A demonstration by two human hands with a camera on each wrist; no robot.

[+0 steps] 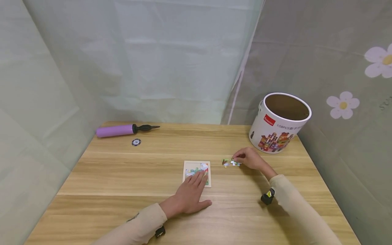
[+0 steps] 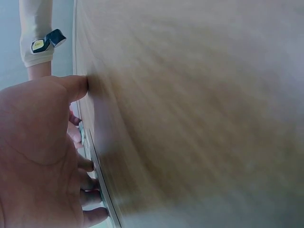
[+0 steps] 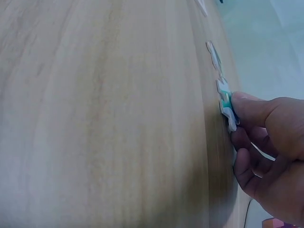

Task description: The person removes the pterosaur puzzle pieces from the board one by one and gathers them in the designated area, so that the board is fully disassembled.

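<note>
A small wooden puzzle tray (image 1: 183,174) lies on the table, partly filled with jigsaw pieces. My left hand (image 1: 190,195) rests over its front half, fingers extended onto the pieces, thumb out to the side on the tabletop. Those fingers hide part of the picture. To the right of the tray, my right hand (image 1: 251,158) pinches a white and green jigsaw piece (image 3: 225,100) between thumb and fingers, low at the table surface. Beside it on the left lies another loose piece (image 1: 226,162) in brown and green.
A large white bucket (image 1: 280,129) with printed toy blocks stands at the back right. Toward the back left lie a purple hand pump (image 1: 117,130) and a round black-and-white chip (image 1: 136,142). Curtains hang behind the table.
</note>
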